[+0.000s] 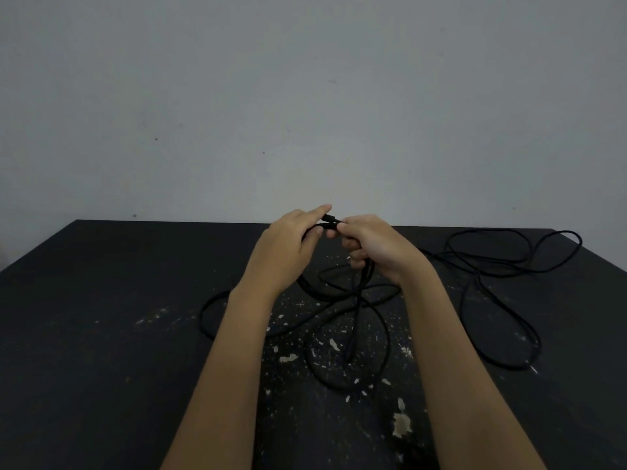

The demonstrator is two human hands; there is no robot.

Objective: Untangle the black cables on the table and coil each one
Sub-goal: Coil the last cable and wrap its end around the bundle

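Black cable: tangled loops hang onto the table from the right hand, whose curled fingers grip several strands; the left hand pinches its end just beside. A second cable sprawls loose at far right. Step in hand, apparently: untangling; next, the end probably needs drawing clear of the crossings.

Cable end: short black plug tip, roughly level, pinched up high between the left hand and the right hand.
Middle tangle: thin black cable, several loops crossing. The top strands are gripped in the right hand's curled fingers, and the lower loops sag onto the table.
Left loop: one curve lying flat, peeking out beside the left forearm.
Right loops: wide loose curls lying flat at far right, with one long loop reaching toward the near side.
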